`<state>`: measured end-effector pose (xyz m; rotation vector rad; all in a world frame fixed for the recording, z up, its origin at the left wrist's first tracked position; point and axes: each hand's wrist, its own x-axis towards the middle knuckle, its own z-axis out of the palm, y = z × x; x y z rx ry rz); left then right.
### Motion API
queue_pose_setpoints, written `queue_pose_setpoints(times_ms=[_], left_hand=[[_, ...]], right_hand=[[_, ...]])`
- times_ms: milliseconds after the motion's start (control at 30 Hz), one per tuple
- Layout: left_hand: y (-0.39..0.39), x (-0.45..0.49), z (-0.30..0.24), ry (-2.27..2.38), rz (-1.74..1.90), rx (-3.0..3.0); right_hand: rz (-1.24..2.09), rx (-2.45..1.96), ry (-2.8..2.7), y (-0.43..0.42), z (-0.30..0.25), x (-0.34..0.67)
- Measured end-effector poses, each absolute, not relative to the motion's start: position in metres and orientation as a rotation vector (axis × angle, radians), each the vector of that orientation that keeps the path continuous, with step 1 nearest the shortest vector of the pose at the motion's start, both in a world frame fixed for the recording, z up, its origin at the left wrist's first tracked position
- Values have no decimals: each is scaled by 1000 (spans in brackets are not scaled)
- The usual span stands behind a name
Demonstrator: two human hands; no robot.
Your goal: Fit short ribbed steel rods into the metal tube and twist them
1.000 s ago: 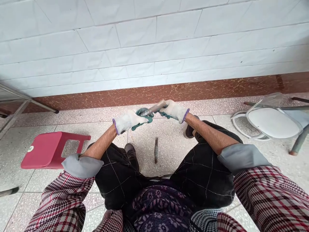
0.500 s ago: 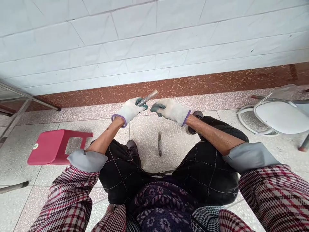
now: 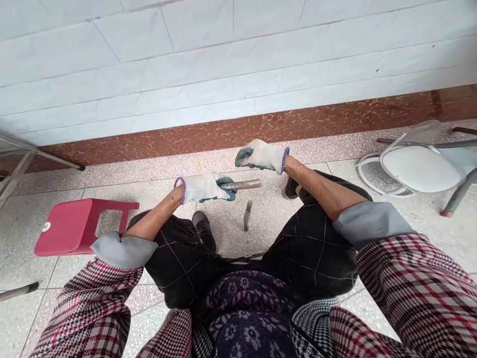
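Observation:
My left hand (image 3: 204,187), in a white glove with green palm, is closed around a short threaded metal rod (image 3: 244,185) that points level to the right. My right hand (image 3: 261,153), gloved the same way, hovers above and beyond the rod's free end, fingers curled loosely, with nothing visible in them. A second, darker metal piece (image 3: 247,215) lies on the floor between my knees, below the held rod.
A red plastic stool (image 3: 74,226) lies tipped on the floor at left. A white-seated chair (image 3: 417,166) lies on its side at right. Metal table legs (image 3: 37,156) stand at far left. A tiled wall with a brown skirting runs ahead.
A second ago both hands gripped the rod. The right hand let go and lifted away; the left hand lowered the rod from tilted up to level.

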<state>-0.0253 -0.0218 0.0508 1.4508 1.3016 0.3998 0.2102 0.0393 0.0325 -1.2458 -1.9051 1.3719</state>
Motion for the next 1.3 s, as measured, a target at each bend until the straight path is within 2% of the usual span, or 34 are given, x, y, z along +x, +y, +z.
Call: queue_pose_setpoints(times_ms=[200, 400, 633, 733, 967, 1100, 1300], left_hand=[[4, -34, 41, 1438, 287, 1577], [30, -40, 56, 1658, 481, 1999], [20, -33, 54, 1548, 809, 1966], [18, -32, 55, 1516, 809, 2006], [14, -37, 49, 1390, 626, 2106], [1, -28, 51, 1326, 316, 2159], [0, -16, 44, 1540, -293, 2306]], right_hand=[[1246, -1278, -2111, 29, 33, 198], [1226, -1286, -2073, 17, 36, 190], [1372, -1295, -2036, 10, 44, 195], [1385, -1295, -2036, 7, 47, 199], [1429, -1289, -1984, 17, 46, 200], [1406, -1319, -2039, 35, 47, 207], [935, -1475, -2444, 41, 43, 206]])
